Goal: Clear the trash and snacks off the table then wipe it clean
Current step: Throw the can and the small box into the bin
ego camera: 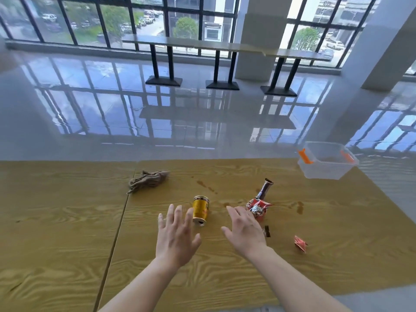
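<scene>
Found on table (56, 221): gold can (200, 210) on its side, rag (147, 180) beyond, brown stains (207, 186) between. Noted left hand (176, 235) spread just beside can; right hand (244, 230) flat-fingered by red wrapper (258, 207). Logged dark wrapper (265, 189), dark scrap (267, 231), red scrap (300, 243). Seen at far right edge: clear tub (326, 170).

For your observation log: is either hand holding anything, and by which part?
Nothing is held: left hand and right hand are open, fingers straight, flanking the gold can.

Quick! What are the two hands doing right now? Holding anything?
Left hand: open, fingers spread, holding nothing, just beside the can.
Right hand: open, fingers straight, holding nothing, near the red wrapper.
</scene>
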